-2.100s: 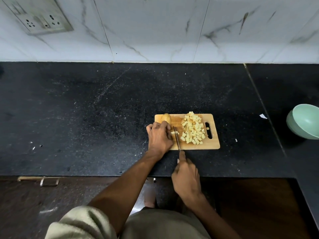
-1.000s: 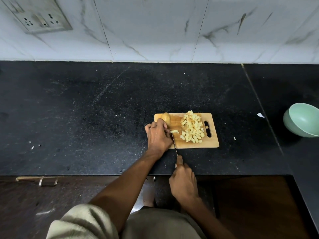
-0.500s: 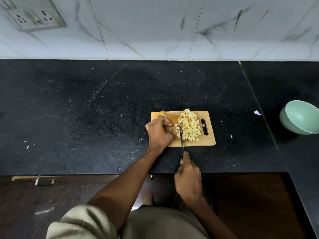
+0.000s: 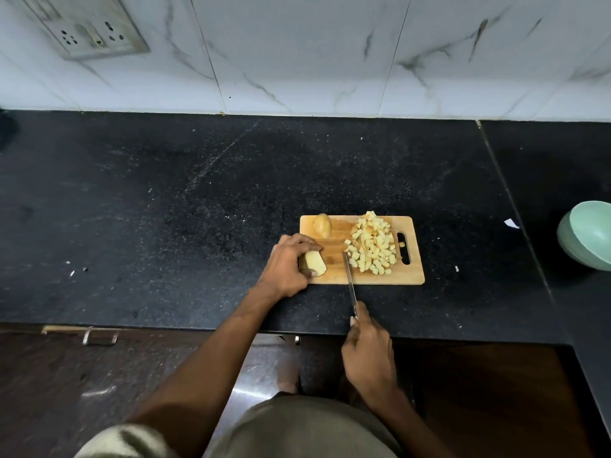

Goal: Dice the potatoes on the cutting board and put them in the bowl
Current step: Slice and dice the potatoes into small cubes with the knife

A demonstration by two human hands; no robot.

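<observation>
Head view: on the black worktop (image 4: 198,226), the left hand (image 4: 287,264) grips a cut potato piece (image 4: 314,263) at the near left corner of the cutting board (image 4: 410,277). A whole potato (image 4: 322,225) lies at the far left corner. The right hand (image 4: 369,352) clasps a knife (image 4: 349,276), blade tip beside the diced potato pile (image 4: 373,247). Far right sits a green bowl (image 4: 587,238).

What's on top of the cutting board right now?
On the cutting board: a diced pile, an uncut potato, a potato piece held by the left hand, partly covered, and the knife tip.
</observation>
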